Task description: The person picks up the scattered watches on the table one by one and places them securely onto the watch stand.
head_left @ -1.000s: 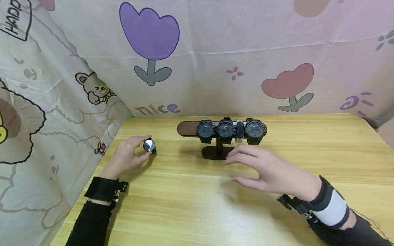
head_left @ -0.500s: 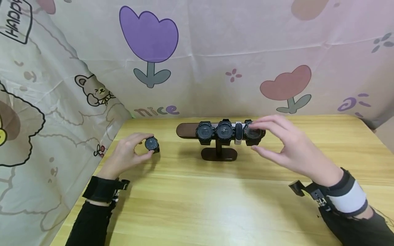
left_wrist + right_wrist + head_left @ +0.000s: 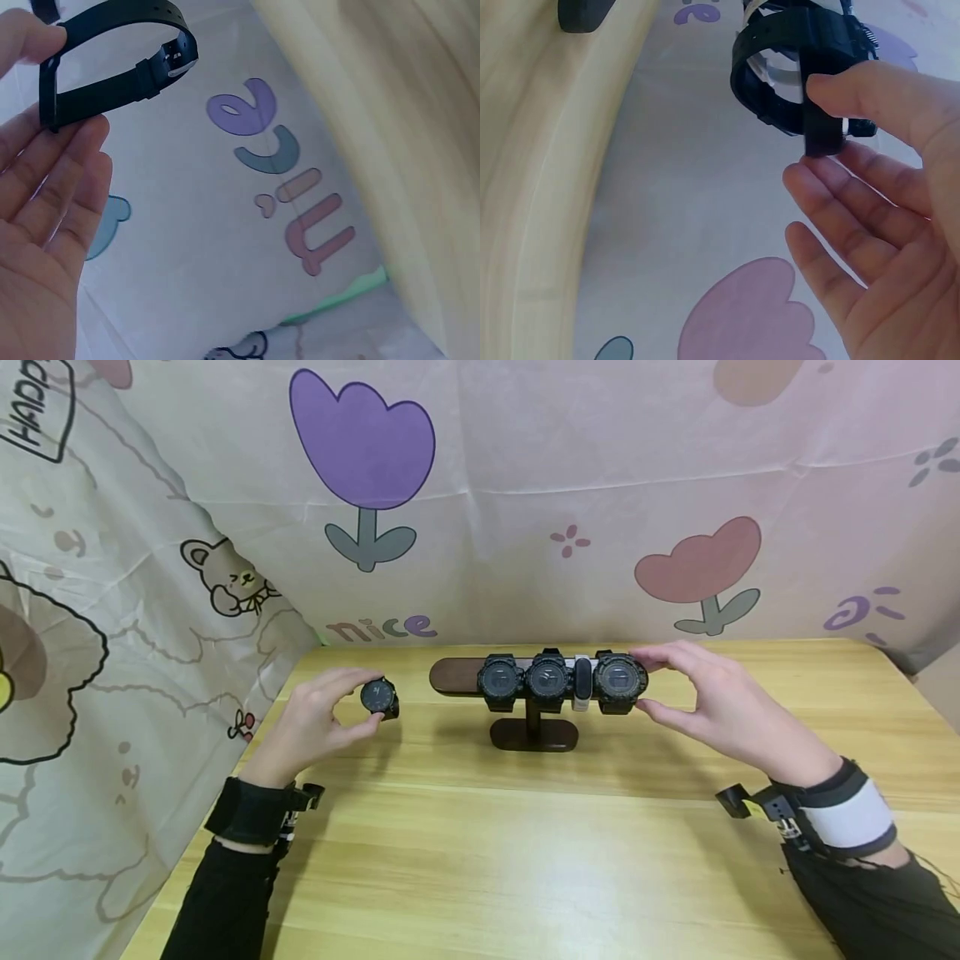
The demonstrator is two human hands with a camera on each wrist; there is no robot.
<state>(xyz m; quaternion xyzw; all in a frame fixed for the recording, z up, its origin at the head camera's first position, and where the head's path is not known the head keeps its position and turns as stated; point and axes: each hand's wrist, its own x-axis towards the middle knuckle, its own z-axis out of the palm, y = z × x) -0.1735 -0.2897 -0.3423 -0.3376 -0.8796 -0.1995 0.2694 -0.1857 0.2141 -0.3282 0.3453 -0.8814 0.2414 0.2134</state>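
Note:
My left hand (image 3: 318, 714) pinches a black wristwatch (image 3: 378, 696) by its round case, thumb below and fingers above, left of the watch stand. The left wrist view shows its buckled strap (image 3: 112, 94) as a closed loop. The dark brown watch stand (image 3: 456, 676) has its left end bare; black watches and one slim dark band on a white strap fill the rest. At the bar's right end, my right hand (image 3: 708, 702) holds the stand between thumb and fingers, beside the rightmost watch (image 3: 620, 678). In the right wrist view the thumb presses the flat dark end (image 3: 823, 124).
The stand's oval base (image 3: 534, 735) rests on a light wooden table (image 3: 480, 852). A printed cloth (image 3: 510, 568) hangs behind the table and along its left side. Each wrist wears a strap with a small camera, the right one (image 3: 738, 802) jutting out over the table.
My right hand has moved from the stand's middle front to its right end and taken hold there. My left hand has carried the watch slightly right and back, turning its face toward the head camera.

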